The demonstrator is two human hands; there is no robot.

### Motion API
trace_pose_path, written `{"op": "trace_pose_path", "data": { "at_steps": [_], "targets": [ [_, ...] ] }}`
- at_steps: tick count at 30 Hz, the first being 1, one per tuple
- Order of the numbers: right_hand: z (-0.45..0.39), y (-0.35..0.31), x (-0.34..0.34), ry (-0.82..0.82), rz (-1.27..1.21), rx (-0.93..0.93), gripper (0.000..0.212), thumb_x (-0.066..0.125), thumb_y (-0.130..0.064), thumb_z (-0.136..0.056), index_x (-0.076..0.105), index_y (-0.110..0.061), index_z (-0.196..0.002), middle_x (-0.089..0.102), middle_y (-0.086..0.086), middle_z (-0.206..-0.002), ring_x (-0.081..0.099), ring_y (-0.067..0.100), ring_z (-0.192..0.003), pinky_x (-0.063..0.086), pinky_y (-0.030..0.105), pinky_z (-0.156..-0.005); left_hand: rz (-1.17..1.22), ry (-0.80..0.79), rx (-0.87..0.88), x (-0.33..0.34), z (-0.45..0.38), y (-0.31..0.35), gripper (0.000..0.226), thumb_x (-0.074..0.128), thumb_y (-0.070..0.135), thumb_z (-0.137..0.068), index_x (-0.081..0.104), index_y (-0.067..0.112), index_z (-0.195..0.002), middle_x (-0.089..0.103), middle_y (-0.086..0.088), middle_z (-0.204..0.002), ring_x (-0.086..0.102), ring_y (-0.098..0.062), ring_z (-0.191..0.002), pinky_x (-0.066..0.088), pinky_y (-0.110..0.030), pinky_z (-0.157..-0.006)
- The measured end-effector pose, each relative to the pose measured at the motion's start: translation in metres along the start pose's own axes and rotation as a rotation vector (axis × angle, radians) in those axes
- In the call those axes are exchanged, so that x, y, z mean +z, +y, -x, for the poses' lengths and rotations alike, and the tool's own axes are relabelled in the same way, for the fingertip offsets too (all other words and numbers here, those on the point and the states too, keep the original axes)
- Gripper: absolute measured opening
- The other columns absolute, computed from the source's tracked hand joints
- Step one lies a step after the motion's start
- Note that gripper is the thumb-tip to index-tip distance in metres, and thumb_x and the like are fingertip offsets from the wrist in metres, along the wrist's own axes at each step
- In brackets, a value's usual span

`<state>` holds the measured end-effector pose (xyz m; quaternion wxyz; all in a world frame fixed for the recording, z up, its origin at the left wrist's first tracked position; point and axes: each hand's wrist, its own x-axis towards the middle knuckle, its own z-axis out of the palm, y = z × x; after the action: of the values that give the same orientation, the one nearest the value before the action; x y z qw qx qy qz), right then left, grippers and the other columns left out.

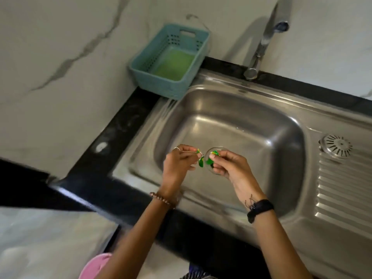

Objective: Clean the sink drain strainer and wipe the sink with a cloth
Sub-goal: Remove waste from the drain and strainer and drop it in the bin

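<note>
Fingers [198, 156] of both hands pinch a small green sachet [209, 161], torn apart above the sink [231, 125]. Lifted out, the strainer [335, 147] sits on the right drainboard, apparently unwashed. Wiping looks unstarted; no cloth shows.

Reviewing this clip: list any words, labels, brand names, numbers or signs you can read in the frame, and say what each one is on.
None can be read in this view.
Green sachet, pinched between the left hand and the right hand: yellow and green print, too small and blurred to read.
Dark marking on the right wrist: no letters can be made out.
Teal basket, tap, sink and drain strainer: no text visible.
</note>
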<state>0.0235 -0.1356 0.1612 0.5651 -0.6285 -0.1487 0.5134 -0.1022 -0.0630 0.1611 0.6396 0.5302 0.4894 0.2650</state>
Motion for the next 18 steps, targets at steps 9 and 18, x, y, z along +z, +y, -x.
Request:
{"op": "trace_pose_path", "data": {
  "at_steps": [9,18],
  "targets": [
    [0.146,0.08,0.161,-0.456,0.109,0.033,0.013,0.062,0.002,-0.083,0.059,-0.011,-0.085,0.067,0.003,-0.074,0.064,0.003,-0.056,0.053,0.013,-0.054,0.479,0.431,0.01,-0.179,0.197,-0.056,0.014,0.057,0.0,-0.086,0.059,0.013,-0.08,0.069,0.004,-0.062,0.063,-0.002,-0.054,0.054,-0.013,-0.055],
    [0.195,0.242,0.287,-0.738,0.705,0.026,0.012,0.058,-0.001,-0.087,0.059,-0.01,-0.079,0.062,0.002,-0.07,0.061,0.007,-0.056,0.053,0.017,-0.054,0.622,0.914,-0.238,-0.287,0.313,-0.201,0.012,0.056,0.0,-0.087,0.06,0.008,-0.079,0.065,-0.012,-0.075,0.065,-0.011,-0.058,0.055,-0.013,-0.057]
  ]
}}
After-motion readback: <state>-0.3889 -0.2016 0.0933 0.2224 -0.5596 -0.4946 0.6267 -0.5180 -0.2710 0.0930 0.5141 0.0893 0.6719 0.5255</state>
